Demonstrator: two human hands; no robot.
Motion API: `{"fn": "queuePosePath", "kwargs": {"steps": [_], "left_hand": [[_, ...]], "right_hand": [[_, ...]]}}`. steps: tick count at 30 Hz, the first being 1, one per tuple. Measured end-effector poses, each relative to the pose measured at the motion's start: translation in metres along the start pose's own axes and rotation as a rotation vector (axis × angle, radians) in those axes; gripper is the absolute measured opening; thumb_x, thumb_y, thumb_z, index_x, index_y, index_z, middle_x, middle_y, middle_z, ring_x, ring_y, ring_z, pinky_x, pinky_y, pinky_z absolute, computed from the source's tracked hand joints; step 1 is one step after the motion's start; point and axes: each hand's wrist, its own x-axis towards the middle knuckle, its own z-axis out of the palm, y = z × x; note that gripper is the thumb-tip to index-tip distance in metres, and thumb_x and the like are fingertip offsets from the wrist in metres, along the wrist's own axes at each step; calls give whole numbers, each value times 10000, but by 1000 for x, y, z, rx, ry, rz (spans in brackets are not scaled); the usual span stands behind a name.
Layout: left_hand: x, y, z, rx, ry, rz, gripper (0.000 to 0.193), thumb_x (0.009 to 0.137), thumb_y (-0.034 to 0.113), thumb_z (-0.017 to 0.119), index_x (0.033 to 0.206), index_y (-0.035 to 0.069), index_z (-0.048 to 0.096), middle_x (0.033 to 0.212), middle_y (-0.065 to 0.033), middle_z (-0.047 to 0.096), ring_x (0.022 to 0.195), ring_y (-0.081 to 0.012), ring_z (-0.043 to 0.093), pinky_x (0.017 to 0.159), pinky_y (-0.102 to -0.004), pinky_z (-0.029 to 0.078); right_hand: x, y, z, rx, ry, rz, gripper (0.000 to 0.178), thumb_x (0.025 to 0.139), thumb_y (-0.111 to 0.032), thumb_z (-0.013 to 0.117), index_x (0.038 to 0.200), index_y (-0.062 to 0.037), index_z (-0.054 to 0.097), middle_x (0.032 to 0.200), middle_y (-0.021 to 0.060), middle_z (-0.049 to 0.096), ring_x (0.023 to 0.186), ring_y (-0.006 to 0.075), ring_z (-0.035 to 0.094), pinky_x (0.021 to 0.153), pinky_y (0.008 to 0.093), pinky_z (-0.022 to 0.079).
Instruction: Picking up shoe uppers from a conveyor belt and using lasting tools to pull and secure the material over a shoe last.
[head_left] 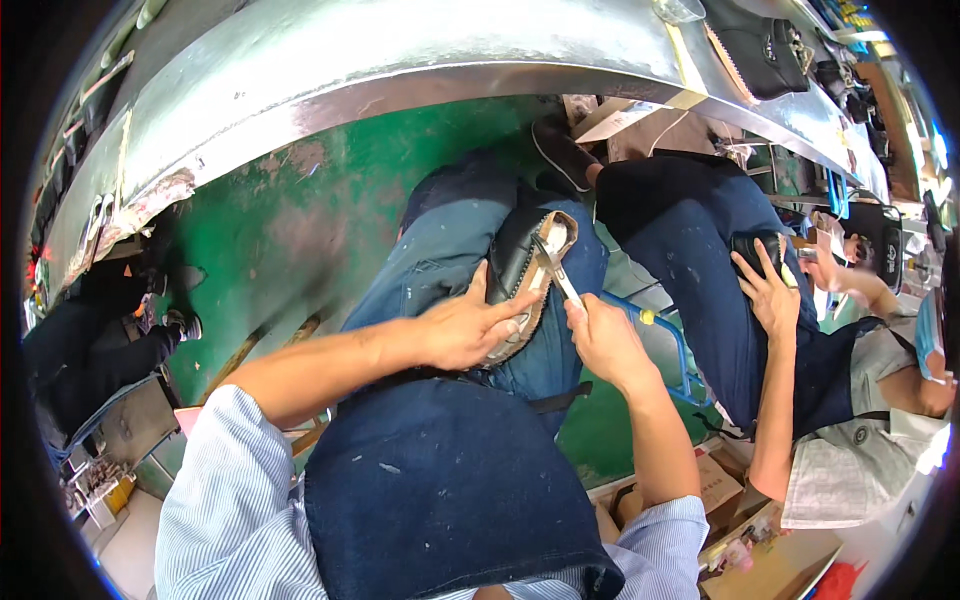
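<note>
Over at the far left, someone in dark clothes (pixel 85 345) sits by the green floor (pixel 260 210). Nearer the middle, the person's left hand (pixel 465 330) is clamped on the lower part of a black shoe (pixel 510 260), its fingers across the underside. The shoe lies on the person's lap (pixel 420 260), underside up, between the two hands and reaching beyond them. Just to its right, the right hand (pixel 608 342) grips a slim metal hand tool (pixel 562 276), whose head meets the shoe's tan edge. The hands are apart. Farther right, a co-worker's hand (pixel 770 298) rests on a dark piece held at the thigh; beyond, another black shoe (pixel 762 52) lies on the metal surface (pixel 430 45).
</note>
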Motion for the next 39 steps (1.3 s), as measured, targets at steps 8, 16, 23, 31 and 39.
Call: {"fn": "queuePosePath", "kwargs": {"steps": [8, 16, 23, 31, 39], "left_hand": [[0, 5, 23, -559, 345, -327, 723, 951, 180, 598, 1502, -70, 202, 1374, -273, 509, 1206, -236, 549, 1018, -306, 413], [2, -28, 43, -621, 323, -109, 853, 902, 102, 659, 1524, -60, 99, 1473, -218, 403, 1309, -187, 410, 1093, -281, 320], [45, -11, 23, -1053, 342, -447, 1133, 823, 412, 747, 1521, -62, -10, 1478, -310, 347, 1347, -304, 416, 1098, -325, 347], [18, -4, -31, -575, 265, 246, 1073, 823, 112, 751, 1548, 27, -35, 1516, -227, 326, 1356, -267, 392, 1117, -333, 307], [26, -28, -11, -462, 176, 291, 1196, 699, 52, 823, 1526, 47, -41, 1425, -219, 416, 1306, -298, 459, 1086, -380, 374]], "right_hand": [[-32, -2, 25, 246, 129, -149, 334, 998, -305, 468, 962, 7, 581, 857, 278, 632, 821, 485, 611, 722, 541, 477], [-46, -7, 38, -44, -57, -38, 317, 979, -309, 502, 1038, -11, 593, 925, 252, 650, 843, 460, 623, 732, 522, 492], [-95, 14, 51, 97, 144, -11, 287, 917, -298, 591, 1025, -37, 642, 890, 193, 663, 790, 409, 642, 720, 463, 518], [-86, 20, 52, 353, 373, -298, 725, 732, -334, 810, 1297, 3, 506, 1255, 175, 570, 1168, 320, 563, 860, 406, 525], [-22, -17, 45, 252, 387, -484, 913, 725, -85, 782, 1444, 111, 253, 1391, 315, 447, 1259, 440, 501, 1046, 432, 444]]}}
